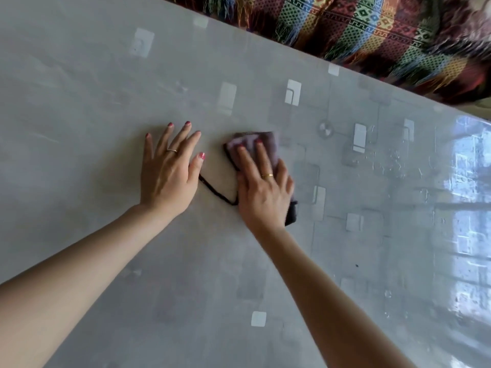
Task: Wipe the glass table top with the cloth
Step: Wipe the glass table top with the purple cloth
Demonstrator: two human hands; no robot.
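The grey glass table top point(93, 107) fills most of the view and reflects pale squares. A folded purple-grey cloth point(261, 143) with a dark edge lies flat on it near the middle. My right hand point(263, 189) presses down on the cloth, fingers spread over it, with cloth showing beyond the fingertips and beside the wrist. My left hand point(170, 171) rests flat on the bare glass just left of the cloth, fingers apart and holding nothing. A thin dark line point(215, 193) runs on the glass between the two hands.
A colourful patterned fringed blanket point(372, 30) lies beyond the table's far edge at the top right. A bright window reflection point(467, 197) with smears and droplets covers the right side of the glass.
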